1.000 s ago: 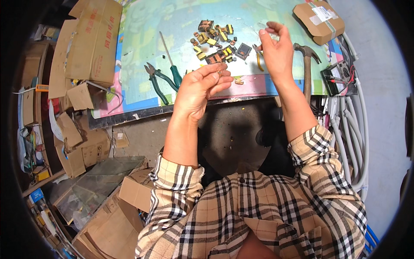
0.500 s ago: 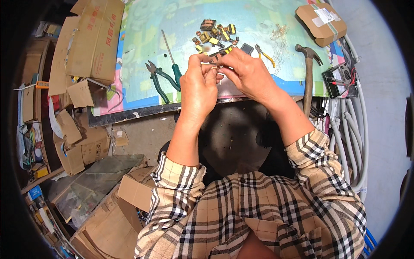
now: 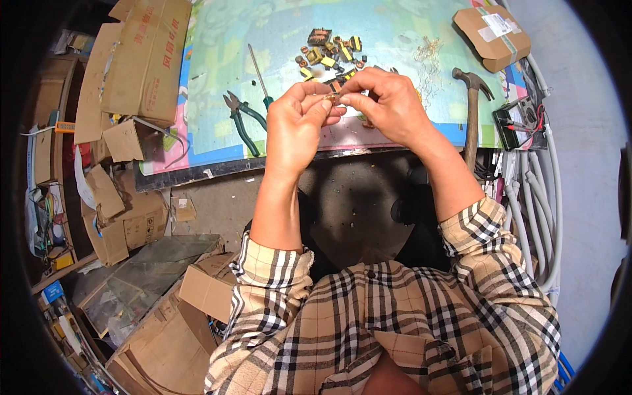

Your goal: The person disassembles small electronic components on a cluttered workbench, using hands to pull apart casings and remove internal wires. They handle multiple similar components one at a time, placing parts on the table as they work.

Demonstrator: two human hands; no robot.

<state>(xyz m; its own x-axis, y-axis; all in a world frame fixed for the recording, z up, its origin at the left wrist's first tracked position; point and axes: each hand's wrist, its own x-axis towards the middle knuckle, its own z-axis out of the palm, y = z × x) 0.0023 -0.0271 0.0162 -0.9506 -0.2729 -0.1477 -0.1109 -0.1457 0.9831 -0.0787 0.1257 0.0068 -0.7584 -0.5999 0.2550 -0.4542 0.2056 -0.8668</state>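
One coppery part (image 3: 334,99), upper centre of frame, pinched by left hand (image 3: 298,122) and right hand (image 3: 388,104); probably light, fragile; best gripped by edges.

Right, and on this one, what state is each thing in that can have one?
Left hand: shut in a pinching grip on a small coppery part
Right hand: fingertips at that part, closure unclear
Green-handled cutters: handles spread
Screwdriver: lying flat, handle partly hidden
Hammer: lying flat
Small cardboard box: closed, taped
Large cardboard box: flaps open
Lower-left cardboard box: flap open
Small components: loosely heaped
Wire strands: loose, tangled
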